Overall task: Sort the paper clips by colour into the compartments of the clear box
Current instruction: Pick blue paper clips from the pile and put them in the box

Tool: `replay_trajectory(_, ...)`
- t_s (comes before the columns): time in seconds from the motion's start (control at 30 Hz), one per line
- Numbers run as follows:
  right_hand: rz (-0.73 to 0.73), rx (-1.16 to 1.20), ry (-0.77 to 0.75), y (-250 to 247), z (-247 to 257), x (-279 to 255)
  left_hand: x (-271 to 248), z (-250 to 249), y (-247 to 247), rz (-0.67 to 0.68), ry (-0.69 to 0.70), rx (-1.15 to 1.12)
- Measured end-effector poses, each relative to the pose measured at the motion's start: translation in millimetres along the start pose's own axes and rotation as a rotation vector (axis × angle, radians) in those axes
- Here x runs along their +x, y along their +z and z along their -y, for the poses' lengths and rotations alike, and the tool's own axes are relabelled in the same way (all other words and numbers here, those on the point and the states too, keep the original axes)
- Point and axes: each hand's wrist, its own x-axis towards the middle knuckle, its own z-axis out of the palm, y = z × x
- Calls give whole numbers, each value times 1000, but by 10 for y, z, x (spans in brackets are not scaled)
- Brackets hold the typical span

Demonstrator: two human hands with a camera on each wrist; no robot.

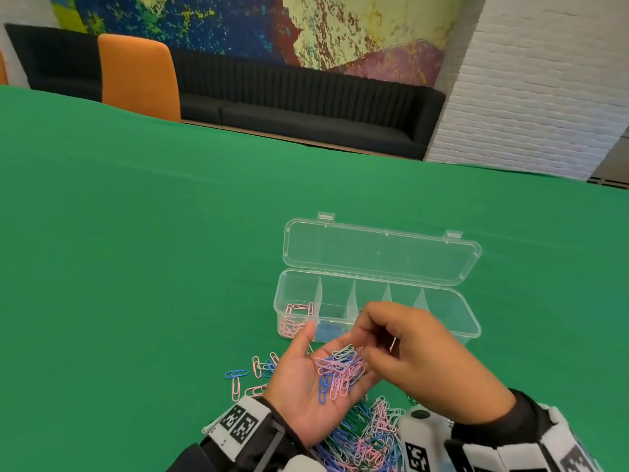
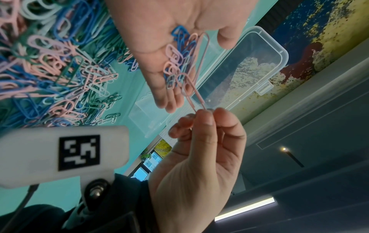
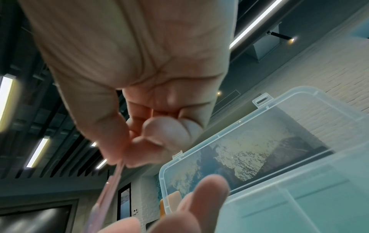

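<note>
The clear box (image 1: 471, 323) stands open on the green table, its lid (image 1: 381, 253) laid back. Pink clips (image 1: 295, 322) lie in its leftmost compartment and blue clips (image 1: 328, 331) in the one beside it. My left hand (image 1: 306, 369) is held palm up in front of the box, cradling a mixed handful of clips (image 1: 340, 369) in pink, blue and white. Just above it my right hand (image 1: 391, 345) pinches one pink clip (image 2: 191, 88) between thumb and fingertips (image 2: 205, 113). In the right wrist view that clip (image 3: 111, 186) is blurred below the pinch.
A large mixed pile of clips (image 1: 367, 437) lies on the table under my wrists. A few loose pink and blue clips (image 1: 245, 376) lie to its left. The green table (image 1: 136, 250) stretches far to the left and back. An orange chair (image 1: 139, 73) and a black sofa stand beyond it.
</note>
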Motion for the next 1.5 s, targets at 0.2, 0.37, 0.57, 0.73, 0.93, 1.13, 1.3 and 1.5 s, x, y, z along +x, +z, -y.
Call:
replay_trajectory(0.2, -60, 80, 53, 2, -28, -3, -9, 29, 27, -29, 9, 62)
replay_trajectory(0.37, -71, 203, 128, 8, -46, 8, -22, 33, 64, -94, 28, 115)
replay_trajectory(0.57, -102, 331, 201, -10, -79, 17, -9, 38, 53, -156, 46, 102)
replay_trajectory(0.73, -201, 415, 280, -13, -181, 34, -31, 46, 54, -146, 6, 103)
replay_trajectory(0.93, -198, 492, 322, -23, -211, 43, -56, 61, 80, -186, 9, 174)
replay_trajectory(1.13, -256, 533, 305, -78, -207, 25, -42, 53, 67, -227, 6, 144)
replay_trajectory(1.3, -325, 579, 249, -214, -198, -20, -44, 38, 64, -248, -11, 82)
replay_trajectory(1.5, -267, 587, 232, -133, 4, 217, -43, 5, 77, -327, 17, 22)
